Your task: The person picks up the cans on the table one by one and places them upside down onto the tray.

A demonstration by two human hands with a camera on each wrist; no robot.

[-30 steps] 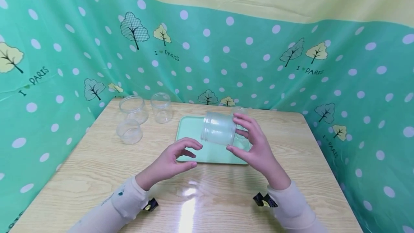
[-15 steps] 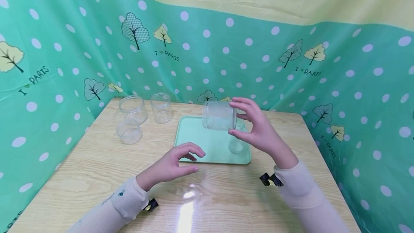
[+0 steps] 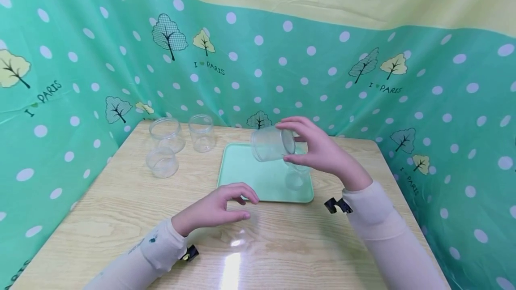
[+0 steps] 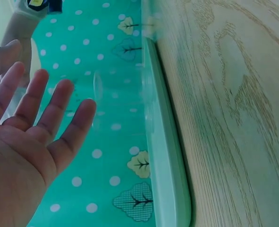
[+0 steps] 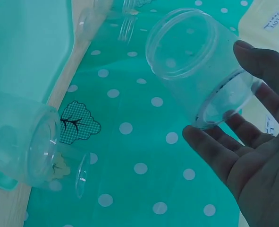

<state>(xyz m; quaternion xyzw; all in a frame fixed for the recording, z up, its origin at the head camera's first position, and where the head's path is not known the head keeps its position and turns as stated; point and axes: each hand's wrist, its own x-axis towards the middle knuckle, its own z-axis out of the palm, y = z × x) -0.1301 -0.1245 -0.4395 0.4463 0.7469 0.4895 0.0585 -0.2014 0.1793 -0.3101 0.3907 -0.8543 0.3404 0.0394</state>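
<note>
My right hand (image 3: 318,149) grips a clear jar (image 3: 269,144) near its base, thumb on one side and fingers on the other. The jar lies tilted on its side over the back of the mint-green tray (image 3: 250,182), its open mouth to the left. In the right wrist view the same jar (image 5: 196,71) is see-through, with nothing visible inside. On the tray's right part stands other clear glassware (image 5: 30,137), partly behind my right hand in the head view. My left hand (image 3: 219,205) holds nothing; its fingers are spread loosely by the tray's front edge.
Three more clear jars stand at the table's back left: a wide one (image 3: 167,137), a taller one (image 3: 202,134) and a short one (image 3: 162,163). A green dotted cloth (image 3: 282,79) hangs behind the wooden table (image 3: 121,218).
My right hand has lifted the jar up and away from me, and its base has turned more into sight. My left hand has shifted slightly right.
</note>
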